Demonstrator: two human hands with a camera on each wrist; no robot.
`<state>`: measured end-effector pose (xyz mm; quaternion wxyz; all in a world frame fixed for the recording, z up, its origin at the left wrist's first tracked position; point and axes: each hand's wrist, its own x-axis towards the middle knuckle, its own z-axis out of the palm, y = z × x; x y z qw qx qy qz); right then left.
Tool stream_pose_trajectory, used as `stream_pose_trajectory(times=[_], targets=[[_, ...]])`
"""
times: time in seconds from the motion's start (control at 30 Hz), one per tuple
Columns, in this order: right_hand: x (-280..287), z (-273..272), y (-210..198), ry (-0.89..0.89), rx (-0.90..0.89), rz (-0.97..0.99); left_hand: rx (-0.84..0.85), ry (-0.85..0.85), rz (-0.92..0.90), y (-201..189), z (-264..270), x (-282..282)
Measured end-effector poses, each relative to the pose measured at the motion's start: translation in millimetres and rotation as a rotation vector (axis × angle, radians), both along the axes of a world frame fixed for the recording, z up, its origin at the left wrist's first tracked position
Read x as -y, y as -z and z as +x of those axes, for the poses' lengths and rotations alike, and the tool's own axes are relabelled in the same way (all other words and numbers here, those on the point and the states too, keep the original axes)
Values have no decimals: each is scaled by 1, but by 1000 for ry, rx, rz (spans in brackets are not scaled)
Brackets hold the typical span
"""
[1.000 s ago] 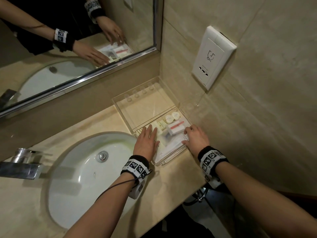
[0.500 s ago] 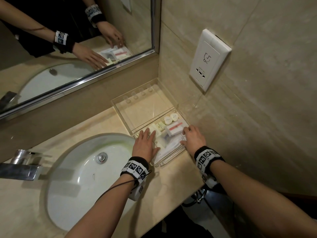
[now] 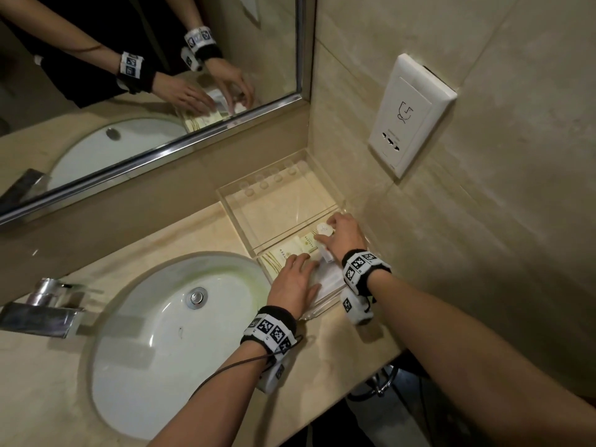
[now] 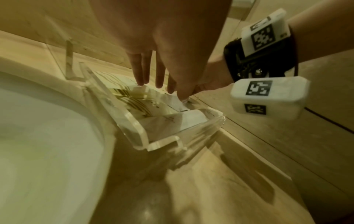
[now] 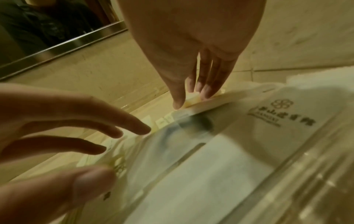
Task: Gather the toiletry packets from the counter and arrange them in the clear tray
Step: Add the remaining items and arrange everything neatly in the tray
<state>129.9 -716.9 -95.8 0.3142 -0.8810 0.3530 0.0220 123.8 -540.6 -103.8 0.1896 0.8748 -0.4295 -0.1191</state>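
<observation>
The clear tray (image 3: 283, 211) sits in the counter's back right corner, and its near end holds several toiletry packets. My left hand (image 3: 298, 269) lies flat with straight fingers on the cream packets (image 3: 287, 253) and a large white packet (image 3: 325, 279). My right hand (image 3: 332, 230) reaches further in, thumb and fingertips pinching a small round white packet (image 3: 324, 229). The right wrist view shows that hand (image 5: 191, 97) on the cream item, with the left hand (image 5: 95, 136) spread over the large packet (image 5: 210, 151). The left wrist view shows the tray wall (image 4: 134, 121) and printed packets (image 4: 138, 104).
A white sink basin (image 3: 154, 333) lies left of the tray, with a chrome faucet (image 3: 42, 304) at far left. The mirror (image 3: 145, 75) is behind, and a wall socket (image 3: 409, 114) hangs on the right wall. The counter's front edge (image 3: 322, 366) is close below my wrists.
My right hand has moved from the tray's near right edge forward onto the small round packets. The left hand has stayed flat on the packets.
</observation>
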Motion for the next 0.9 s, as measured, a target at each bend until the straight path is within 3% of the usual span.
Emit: stream_pose_trajectory(times=[0.4, 0.57, 0.63, 0.77, 0.83, 0.9], targets=[[3, -4, 5, 5, 88, 24, -17, -93, -51, -4, 11, -20], [13, -37, -7, 104, 103, 63, -85, -361, -132, -10, 10, -41], [15, -57, -7, 169, 87, 63, -212, -526, -184, -10, 7, -49], [11, -97, -11, 262, 62, 73, -631, -827, -239, -3, 2, -60], [6, -112, -9, 319, -18, 138, -781, -871, -222, -2, -3, -61], [3, -118, -2, 442, -80, 335, -886, -884, -214, 0, -7, -61]])
